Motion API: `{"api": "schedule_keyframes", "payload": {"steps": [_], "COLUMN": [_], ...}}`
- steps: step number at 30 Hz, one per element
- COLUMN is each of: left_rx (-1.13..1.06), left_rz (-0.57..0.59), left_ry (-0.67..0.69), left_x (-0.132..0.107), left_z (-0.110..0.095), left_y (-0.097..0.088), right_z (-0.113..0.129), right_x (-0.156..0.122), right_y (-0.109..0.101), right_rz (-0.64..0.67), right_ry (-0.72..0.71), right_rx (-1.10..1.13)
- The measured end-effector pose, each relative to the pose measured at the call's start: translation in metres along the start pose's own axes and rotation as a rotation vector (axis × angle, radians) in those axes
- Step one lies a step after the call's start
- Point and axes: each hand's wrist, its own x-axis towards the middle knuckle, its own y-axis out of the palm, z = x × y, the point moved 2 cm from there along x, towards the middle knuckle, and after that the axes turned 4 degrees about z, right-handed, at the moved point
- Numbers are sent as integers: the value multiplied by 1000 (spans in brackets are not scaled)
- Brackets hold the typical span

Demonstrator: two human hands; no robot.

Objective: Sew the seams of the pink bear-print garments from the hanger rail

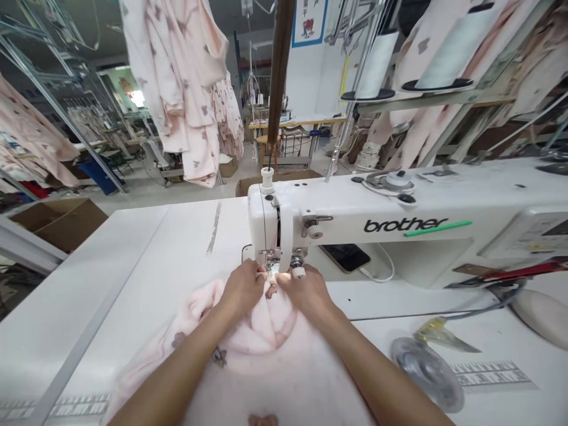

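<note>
The left hand (243, 289) and right hand (307, 290), slightly apart, pinch pale pink fabric (275, 378) at the white sewing machine (339, 204); it spreads behind them over a white tabletop (146, 251), with patterned garments (181, 77) hanging beyond, leftward.

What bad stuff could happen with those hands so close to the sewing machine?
The left hand and right hand are right by the stitching end of the sewing machine, so a finger might get poked if one slipped too far.

The pink fabric is folded and bunched up, so an extra layer could get caught.

The phone has a looped white cable; a snag there might tug the phone.
</note>
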Motion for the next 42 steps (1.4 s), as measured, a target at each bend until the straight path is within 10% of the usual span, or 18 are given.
{"api": "schedule_keyframes", "payload": {"steps": [42], "left_rx": [48], "left_rz": [-185], "left_ry": [53], "left_x": [14], "left_z": [11], "left_y": [4], "right_z": [-4], "right_x": [8], "right_y": [14], "right_rz": [-85], "right_ry": [-64], "right_rx": [-90]}}
